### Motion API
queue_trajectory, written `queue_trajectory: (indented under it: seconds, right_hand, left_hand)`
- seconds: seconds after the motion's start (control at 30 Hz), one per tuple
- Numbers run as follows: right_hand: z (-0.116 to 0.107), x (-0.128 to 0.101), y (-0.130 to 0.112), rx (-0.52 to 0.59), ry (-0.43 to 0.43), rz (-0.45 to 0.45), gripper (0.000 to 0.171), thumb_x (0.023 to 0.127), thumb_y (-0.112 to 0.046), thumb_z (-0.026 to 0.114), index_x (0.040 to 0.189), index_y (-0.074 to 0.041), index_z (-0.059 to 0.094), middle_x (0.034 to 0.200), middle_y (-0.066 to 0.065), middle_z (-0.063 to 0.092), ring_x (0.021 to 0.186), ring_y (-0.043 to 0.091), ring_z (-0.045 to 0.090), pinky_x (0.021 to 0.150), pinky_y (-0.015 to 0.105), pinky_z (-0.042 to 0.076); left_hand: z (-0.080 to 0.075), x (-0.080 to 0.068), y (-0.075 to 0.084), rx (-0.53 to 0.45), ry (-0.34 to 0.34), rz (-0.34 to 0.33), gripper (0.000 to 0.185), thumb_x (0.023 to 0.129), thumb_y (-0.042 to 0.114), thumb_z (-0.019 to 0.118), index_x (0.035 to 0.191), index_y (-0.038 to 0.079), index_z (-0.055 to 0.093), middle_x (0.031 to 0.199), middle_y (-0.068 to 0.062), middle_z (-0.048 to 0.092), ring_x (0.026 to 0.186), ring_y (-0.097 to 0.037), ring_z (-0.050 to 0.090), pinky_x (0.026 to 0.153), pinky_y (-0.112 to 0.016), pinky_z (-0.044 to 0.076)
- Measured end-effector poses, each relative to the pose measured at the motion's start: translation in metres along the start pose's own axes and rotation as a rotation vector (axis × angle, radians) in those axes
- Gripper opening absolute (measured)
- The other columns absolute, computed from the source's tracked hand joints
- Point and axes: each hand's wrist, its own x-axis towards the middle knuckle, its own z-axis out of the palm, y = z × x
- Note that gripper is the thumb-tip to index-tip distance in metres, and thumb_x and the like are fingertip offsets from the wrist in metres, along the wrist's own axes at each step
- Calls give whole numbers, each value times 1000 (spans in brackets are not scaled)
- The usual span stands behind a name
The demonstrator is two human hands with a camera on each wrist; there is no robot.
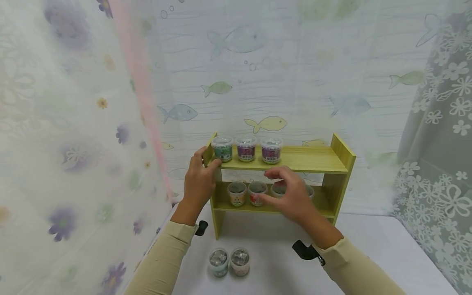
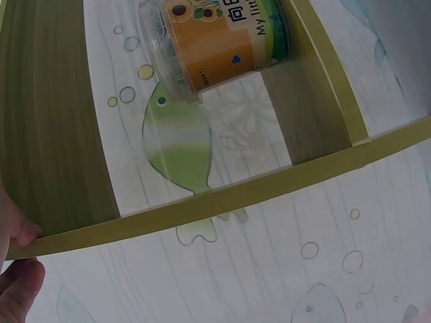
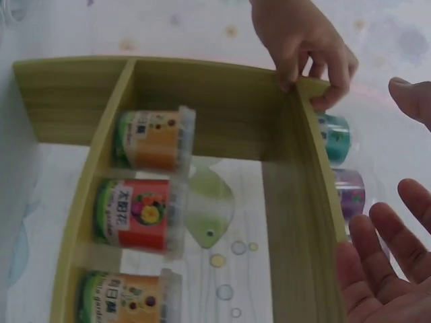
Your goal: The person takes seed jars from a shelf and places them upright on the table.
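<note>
Two small clear lidded tubs wait on the white surface, seven already shelved. Left hand grips the green wooden shelf's upper corner; right hand hovers empty, fingers loosely spread.

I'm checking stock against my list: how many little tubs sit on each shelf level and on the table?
Top shelf tubs: 3
Lower shelf tubs: at least 3, with what looks like a fourth edge showing behind the right hand
Table tubs: 2
Total: 8 sure, possibly 9
</note>
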Motion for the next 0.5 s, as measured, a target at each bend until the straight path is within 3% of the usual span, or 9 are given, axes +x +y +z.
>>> queue_trajectory:
  seconds: [0.23, 0.5]
  right_hand:
    - [-11, 15, -1, -66, 74, -90, 56, 77, -26, 93, 123, -10, 66, 119, -1, 67, 110, 18, 65, 87, 41, 59]
    - [-23, 34, 3, -105, 160, -89, 51, 77, -26, 93, 116, -6, 68, 129, 6, 62, 118, 24, 60, 88, 45, 58]
  left_hand:
    - [-1, 0, 0, 3, -2, -1, 33, 93, -2, 63, 119, 17, 72, 150, -23, 42, 116, -36, 57, 81, -46, 62]
    - [-3, 2, 0, -13, 32, 27, 33, 91, -4, 63, 115, 15, 73, 148, -26, 44, 108, -38, 59, 71, -48, 61]
